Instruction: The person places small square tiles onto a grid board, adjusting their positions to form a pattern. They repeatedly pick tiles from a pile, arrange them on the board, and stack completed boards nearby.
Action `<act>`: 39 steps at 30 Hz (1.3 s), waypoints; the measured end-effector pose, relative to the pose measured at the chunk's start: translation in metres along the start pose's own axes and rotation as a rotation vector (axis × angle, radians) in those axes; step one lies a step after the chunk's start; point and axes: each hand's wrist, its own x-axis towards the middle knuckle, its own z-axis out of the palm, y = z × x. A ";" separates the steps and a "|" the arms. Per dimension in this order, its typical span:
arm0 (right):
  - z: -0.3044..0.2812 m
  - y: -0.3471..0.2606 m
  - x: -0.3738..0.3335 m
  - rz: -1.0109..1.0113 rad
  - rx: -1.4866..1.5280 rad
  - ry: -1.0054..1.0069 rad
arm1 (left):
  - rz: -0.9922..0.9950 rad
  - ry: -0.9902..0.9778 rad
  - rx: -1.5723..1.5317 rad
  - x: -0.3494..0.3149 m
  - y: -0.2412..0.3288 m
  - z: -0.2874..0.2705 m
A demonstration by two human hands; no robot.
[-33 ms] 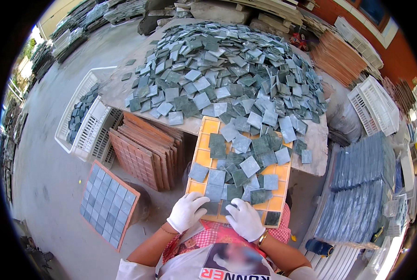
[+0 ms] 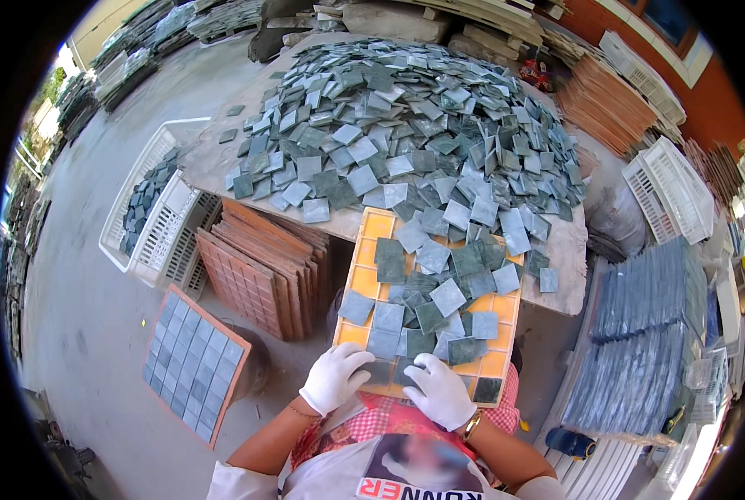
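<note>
My left hand [image 2: 337, 379], in a white glove, lies at the near left corner of a yellow gridded tray [image 2: 352, 332]. Its fingers are apart and reach to a dark tile [image 2: 378, 369] in the nearest row. The gloved right hand [image 2: 441, 393] rests on the tray's near edge, thumb and forefinger spread beside a tile [image 2: 402, 372]. Neither glove visibly grips anything. Loose square grey-green stone tiles [image 2: 447, 297] lie scattered and overlapping over the tray, leaving some yellow cells bare. One dark tile [image 2: 487, 389] sits in the near right corner cell.
A large heap of similar tiles [image 2: 389, 125] covers the table [image 2: 214, 162] beyond the tray. Left stand a white crate of tiles [image 2: 160, 237], reddish-brown gridded panels [image 2: 247, 279] and a filled tile panel [image 2: 193, 358]. Stacked wrapped tile sheets [image 2: 635, 358] stand at right.
</note>
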 end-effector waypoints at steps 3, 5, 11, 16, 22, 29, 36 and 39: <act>-0.008 0.004 0.000 -0.039 0.062 -0.228 | -0.064 -0.010 -0.044 -0.002 -0.005 0.005; -0.005 0.003 -0.002 -0.094 0.102 -0.147 | -0.084 0.008 -0.076 0.001 -0.011 0.009; 0.000 -0.006 0.006 -0.039 0.120 0.038 | -0.059 -0.048 0.024 0.013 0.005 0.001; 0.007 -0.012 0.015 -0.043 0.159 0.129 | -0.127 -0.057 -0.095 0.014 0.003 0.002; 0.011 -0.016 0.028 0.009 0.094 -0.064 | -0.317 0.100 -0.427 0.018 0.018 -0.003; 0.022 -0.026 0.033 0.029 0.018 -0.002 | -0.414 0.300 -0.434 -0.007 0.006 0.002; 0.011 -0.017 0.042 0.123 0.346 0.027 | -0.369 0.309 -0.320 -0.022 0.022 -0.008; -0.013 -0.034 0.041 0.519 0.878 -0.057 | -0.398 0.093 -0.469 -0.028 0.023 -0.003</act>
